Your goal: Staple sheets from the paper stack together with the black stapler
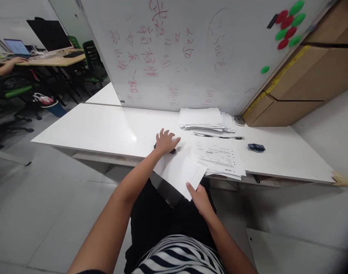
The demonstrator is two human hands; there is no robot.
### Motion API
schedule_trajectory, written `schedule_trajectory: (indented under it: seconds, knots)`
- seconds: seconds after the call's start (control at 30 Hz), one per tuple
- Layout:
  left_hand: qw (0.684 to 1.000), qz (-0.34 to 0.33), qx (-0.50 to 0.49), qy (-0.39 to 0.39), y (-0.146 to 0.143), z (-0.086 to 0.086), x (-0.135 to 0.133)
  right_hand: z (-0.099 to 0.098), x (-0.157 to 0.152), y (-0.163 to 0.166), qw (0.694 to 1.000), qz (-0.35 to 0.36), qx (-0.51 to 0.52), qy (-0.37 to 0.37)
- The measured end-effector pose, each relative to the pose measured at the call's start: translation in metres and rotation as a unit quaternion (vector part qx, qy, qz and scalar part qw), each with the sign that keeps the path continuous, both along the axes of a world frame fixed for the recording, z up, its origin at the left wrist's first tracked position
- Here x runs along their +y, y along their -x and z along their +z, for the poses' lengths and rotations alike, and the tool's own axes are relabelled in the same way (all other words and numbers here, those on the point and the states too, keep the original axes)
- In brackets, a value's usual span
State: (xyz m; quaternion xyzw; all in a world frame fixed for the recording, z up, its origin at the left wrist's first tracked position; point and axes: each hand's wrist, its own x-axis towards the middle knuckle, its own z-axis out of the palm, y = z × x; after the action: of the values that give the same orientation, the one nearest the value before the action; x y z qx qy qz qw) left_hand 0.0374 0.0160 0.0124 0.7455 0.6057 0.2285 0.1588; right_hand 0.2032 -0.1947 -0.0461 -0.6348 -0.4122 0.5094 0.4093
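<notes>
My right hand (pixel 201 198) pinches the near corner of a white sheet of paper (pixel 181 173) that juts over the table's front edge. Over the sheet's far left corner, my left hand (pixel 165 141) is spread, its fingers apart. Beneath that hand a small black object (pixel 173 151) partly shows; its kind is hidden. Just right of the sheet lie printed papers (pixel 216 156), loosely stacked. Behind them stands a thicker stack of white paper (pixel 201 117), with a thin dark pen-like item (pixel 219 137) along its front.
A whiteboard (pixel 162 53) with red writing and magnets stands along the back of the white table (pixel 99 129). Cardboard boxes (pixel 302 80) are piled at the right. A small dark blue packet (pixel 256 147) lies on the right of the table. Another person's arm (pixel 8 65) shows at a far-left desk.
</notes>
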Motion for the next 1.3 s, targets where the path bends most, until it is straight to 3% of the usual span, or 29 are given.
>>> schedule_trajectory:
  seconds: [0.1,0.17,0.23,0.4,0.57,0.8,0.9,1.1,1.3]
  knots:
    - [0.992,-0.018,-0.104,-0.065,0.021,0.007,-0.005,-0.004,-0.003,-0.003,1.000,-0.017,0.003,-0.012]
    - [0.984,-0.050,-0.114,-0.124,0.036,0.004,-0.013,-0.005,-0.006,-0.004,0.999,-0.025,0.013,-0.021]
    - [0.986,-0.062,-0.088,-0.126,0.047,-0.004,-0.021,-0.007,-0.007,-0.002,0.999,-0.032,0.026,-0.026]
    - [0.996,0.028,-0.007,-0.084,0.048,-0.024,-0.025,-0.002,-0.004,-0.001,0.991,-0.080,0.104,-0.035]
    - [0.987,0.114,-0.062,-0.096,0.047,-0.026,-0.020,0.017,-0.008,-0.035,0.977,-0.084,0.197,-0.013]
    - [0.989,0.104,-0.050,-0.089,0.049,-0.028,-0.019,0.031,-0.004,-0.082,0.986,-0.081,0.139,-0.030]
    - [0.990,0.095,-0.038,-0.096,0.048,-0.028,-0.019,0.030,-0.001,-0.083,0.992,-0.078,0.098,-0.025]
    - [0.991,0.085,0.005,-0.100,0.047,-0.027,-0.020,0.036,-0.012,-0.083,0.992,-0.053,0.111,-0.021]
    - [0.994,0.075,0.005,-0.079,0.046,-0.024,-0.022,0.035,-0.011,-0.083,0.999,-0.046,0.011,0.009]
